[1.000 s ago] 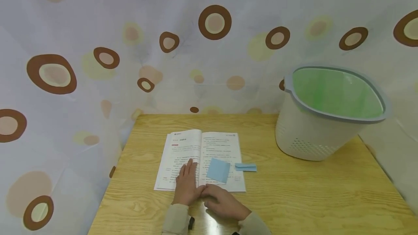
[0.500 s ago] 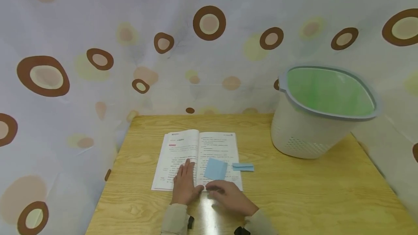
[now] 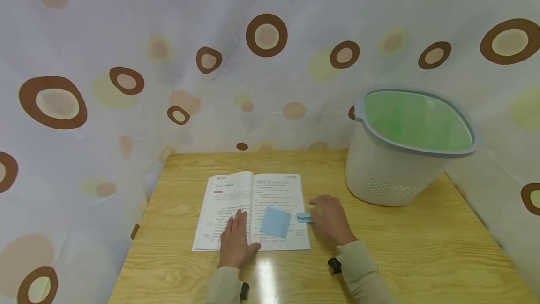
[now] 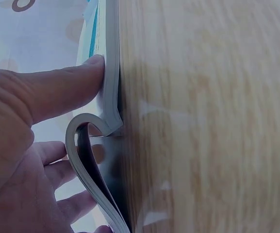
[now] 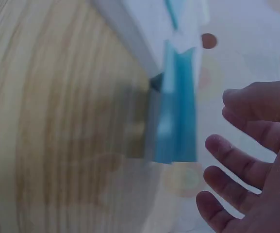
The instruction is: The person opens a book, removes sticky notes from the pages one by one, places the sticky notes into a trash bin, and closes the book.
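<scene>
An open book (image 3: pixel 274 186) lies on the wooden table, with printed text on both pages. My left hand (image 3: pixel 234 244) rests spread on the left page, its thumb reaching across the lower end of the spine onto the right page. A square of blue paper (image 3: pixel 275 223) lies on the right page. A folded blue paper strip (image 3: pixel 303 218) sticks out past the book's right edge. Over that strip hovers my right hand (image 3: pixel 334 219), fingers loosely bent. In the right wrist view a gap shows between its fingers and the folded strip (image 5: pixel 178 111).
A tall white basket (image 3: pixel 379 168) with a grey-blue rim and green inside stands at the table's back right. The wooden table (image 3: pixel 405 247) reaches a patterned curtain (image 3: pixel 219 93) behind and at the sides.
My right hand has moved from the book's lower edge by the spine, right and away from me, to the folded blue strip. The left hand has stayed on the left page.
</scene>
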{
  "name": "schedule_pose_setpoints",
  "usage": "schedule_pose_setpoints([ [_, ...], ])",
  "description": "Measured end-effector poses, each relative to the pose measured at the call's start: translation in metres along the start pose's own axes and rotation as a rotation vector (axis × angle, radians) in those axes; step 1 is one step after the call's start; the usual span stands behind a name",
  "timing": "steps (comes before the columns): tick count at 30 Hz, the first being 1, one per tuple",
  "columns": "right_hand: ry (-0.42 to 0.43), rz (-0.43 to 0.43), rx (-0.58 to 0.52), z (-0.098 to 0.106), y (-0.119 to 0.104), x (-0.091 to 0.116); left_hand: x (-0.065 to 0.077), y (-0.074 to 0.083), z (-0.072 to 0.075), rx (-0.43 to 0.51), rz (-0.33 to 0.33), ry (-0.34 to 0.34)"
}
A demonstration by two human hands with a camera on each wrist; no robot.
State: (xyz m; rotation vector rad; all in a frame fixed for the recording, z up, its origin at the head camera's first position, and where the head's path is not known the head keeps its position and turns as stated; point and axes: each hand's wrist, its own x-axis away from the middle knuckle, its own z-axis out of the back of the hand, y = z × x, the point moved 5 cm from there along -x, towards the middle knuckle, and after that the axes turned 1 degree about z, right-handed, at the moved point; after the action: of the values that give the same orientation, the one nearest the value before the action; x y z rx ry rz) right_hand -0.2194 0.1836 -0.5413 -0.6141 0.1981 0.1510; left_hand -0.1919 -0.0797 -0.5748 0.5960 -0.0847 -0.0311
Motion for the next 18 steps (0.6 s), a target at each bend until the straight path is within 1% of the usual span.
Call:
schedule_pose_setpoints([
  [4, -0.128, -0.029, 0.106, -0.016, 0.008, -0.003, 0.000, 0.000, 0.000, 0.009, -0.008, -0.004],
  [7, -0.189, -0.048, 0.154, -0.024, 0.009, -0.003, 0.000, 0.001, -0.001, 0.014, -0.015, -0.005],
  [10, -0.197, -0.066, 0.183, -0.027, 0.007, -0.003, -0.001, 0.000, -0.002, 0.009, -0.020, -0.005],
  [14, -0.190, -0.067, 0.219, -0.030, 0.003, -0.002, -0.002, -0.004, -0.004, 0.006, -0.015, -0.006],
  [18, -0.190, -0.072, 0.234, -0.031, 0.002, 0.001, -0.002, -0.005, -0.006, 0.013, -0.012, -0.013],
])
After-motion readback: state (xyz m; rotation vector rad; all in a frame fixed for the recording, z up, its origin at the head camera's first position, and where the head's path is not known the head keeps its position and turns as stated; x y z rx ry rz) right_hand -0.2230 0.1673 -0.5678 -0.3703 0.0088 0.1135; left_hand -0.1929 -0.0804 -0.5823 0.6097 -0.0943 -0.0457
